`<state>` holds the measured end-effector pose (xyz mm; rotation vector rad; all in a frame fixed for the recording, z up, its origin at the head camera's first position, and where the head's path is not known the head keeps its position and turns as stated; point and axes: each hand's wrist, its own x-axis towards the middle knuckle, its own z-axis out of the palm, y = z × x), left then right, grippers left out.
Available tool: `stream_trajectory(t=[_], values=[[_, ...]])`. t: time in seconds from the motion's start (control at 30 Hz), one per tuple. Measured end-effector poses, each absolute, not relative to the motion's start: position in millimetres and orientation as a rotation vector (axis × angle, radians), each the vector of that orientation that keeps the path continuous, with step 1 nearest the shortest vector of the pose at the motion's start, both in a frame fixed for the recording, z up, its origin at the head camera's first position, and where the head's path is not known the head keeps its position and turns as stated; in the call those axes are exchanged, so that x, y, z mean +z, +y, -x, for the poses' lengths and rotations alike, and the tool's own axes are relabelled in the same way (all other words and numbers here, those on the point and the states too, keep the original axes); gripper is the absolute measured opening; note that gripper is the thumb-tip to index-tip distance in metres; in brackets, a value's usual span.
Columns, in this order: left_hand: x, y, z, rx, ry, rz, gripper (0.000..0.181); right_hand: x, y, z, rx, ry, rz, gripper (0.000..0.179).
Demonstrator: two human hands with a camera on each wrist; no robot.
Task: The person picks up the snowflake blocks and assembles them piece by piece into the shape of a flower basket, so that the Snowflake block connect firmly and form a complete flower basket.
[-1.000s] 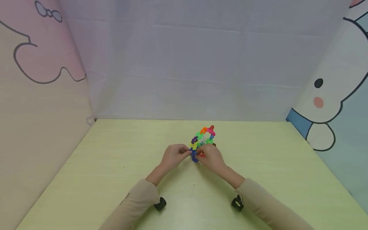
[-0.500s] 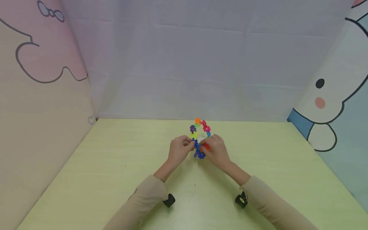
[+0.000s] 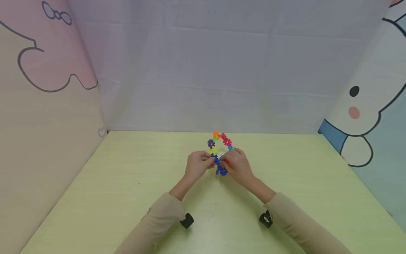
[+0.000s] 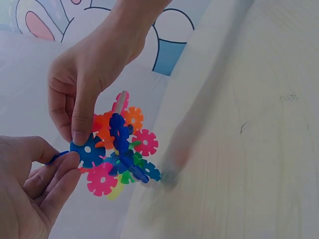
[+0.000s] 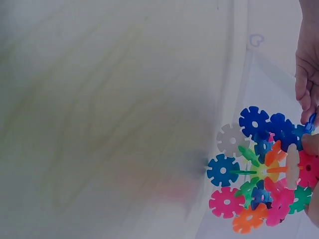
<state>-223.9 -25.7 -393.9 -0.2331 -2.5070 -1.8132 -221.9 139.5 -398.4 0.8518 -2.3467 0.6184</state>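
Interlocking plastic snowflake discs in many colours are joined into a looped structure (image 3: 227, 141), held up over the table between both hands. My left hand (image 3: 196, 165) pinches a dark blue disc at its left side; in the left wrist view that disc shows edge-on between thumb and fingers. From the right, my right hand (image 3: 239, 167) grips the structure; the left wrist view has its thumb pressing a blue disc (image 4: 88, 152) close to the left fingertips. Pink, orange, green, white and blue discs (image 5: 223, 170) spread out in the right wrist view. My fingers hide part of the structure.
The pale yellow-green table (image 3: 111, 197) stretches around both arms. A light cloth wall (image 3: 203, 77) stands behind it, with cartoon-printed panels (image 3: 355, 106) at the sides. A black strap piece (image 3: 265, 218) sits at each sleeve.
Both hands have lifted the structure and moved it slightly away from me, and it now stands more upright with its loop facing me. Over the last half second it has shifted only a little.
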Motion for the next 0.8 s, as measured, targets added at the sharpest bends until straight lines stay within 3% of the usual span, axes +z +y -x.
stream_trajectory(t=[0.27, 0.6, 0.8], values=[[-391.1, -17.6, 215.7, -1.746, -2.489, 0.176, 0.011, -400.4, 133.5, 223.2, 0.637, -2.306, -0.791, 0.008], [-398.9, -37.8, 218.1, -1.774, -2.539, 0.352, 0.011, -394.8, 146.8, 219.2, 0.76, -2.281, -0.9, 0.017], [-407.7, -65.7, 229.4, -1.595, -2.645, 0.476, 0.01, -397.9, 183.2, 224.2, 1.046, -2.285, -0.531, 0.019]])
